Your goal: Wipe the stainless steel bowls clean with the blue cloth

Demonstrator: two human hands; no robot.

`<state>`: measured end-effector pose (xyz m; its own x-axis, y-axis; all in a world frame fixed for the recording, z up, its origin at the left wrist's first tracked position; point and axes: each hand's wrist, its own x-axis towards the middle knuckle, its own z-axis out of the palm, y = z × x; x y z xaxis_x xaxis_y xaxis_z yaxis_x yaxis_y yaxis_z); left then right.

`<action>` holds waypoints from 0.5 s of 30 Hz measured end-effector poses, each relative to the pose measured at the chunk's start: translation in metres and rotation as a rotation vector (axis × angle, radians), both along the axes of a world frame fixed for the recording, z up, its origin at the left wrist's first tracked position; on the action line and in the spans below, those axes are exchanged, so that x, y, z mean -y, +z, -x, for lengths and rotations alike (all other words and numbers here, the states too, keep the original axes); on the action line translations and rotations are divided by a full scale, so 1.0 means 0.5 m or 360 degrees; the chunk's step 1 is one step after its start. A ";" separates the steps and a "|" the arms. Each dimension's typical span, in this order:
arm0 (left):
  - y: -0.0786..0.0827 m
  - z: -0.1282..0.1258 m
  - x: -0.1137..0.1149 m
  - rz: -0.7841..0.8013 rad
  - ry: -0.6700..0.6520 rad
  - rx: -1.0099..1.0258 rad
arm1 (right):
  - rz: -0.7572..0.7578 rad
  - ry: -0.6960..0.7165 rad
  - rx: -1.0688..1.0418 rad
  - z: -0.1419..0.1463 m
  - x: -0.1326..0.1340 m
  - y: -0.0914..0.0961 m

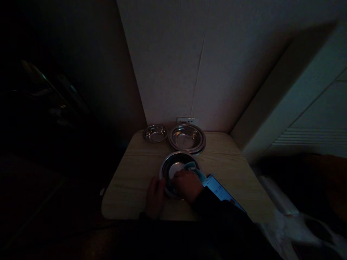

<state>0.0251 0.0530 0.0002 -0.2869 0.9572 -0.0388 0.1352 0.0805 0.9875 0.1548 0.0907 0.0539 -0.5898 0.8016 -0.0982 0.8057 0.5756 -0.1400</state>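
Observation:
A shiny metal bowl (168,161) stands near the front of the small wooden table (130,180). At its left rim is my left hand (155,198), fingers closed against the edge. My right hand (187,185) reaches inside the bowl, closed on a light blue cloth (199,174) that sticks out past the fingers and over the right rim. Dim light hides the exact finger positions.
Behind the bowl sit stacked metal bowls (187,138), with a smaller metal bowl (155,133) to their left. A lit phone (220,190) lies by my right forearm. A wall socket (187,120) is just above the table's back edge.

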 end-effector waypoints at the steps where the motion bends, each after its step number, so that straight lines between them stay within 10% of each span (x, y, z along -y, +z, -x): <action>1: -0.001 -0.001 -0.001 -0.0013 -0.0005 0.0005 | 0.0003 -0.0005 0.0015 -0.005 0.004 0.001; 15: -0.007 -0.001 -0.005 -0.0162 -0.0038 0.0102 | -0.0081 -0.0406 0.0016 0.034 -0.002 -0.006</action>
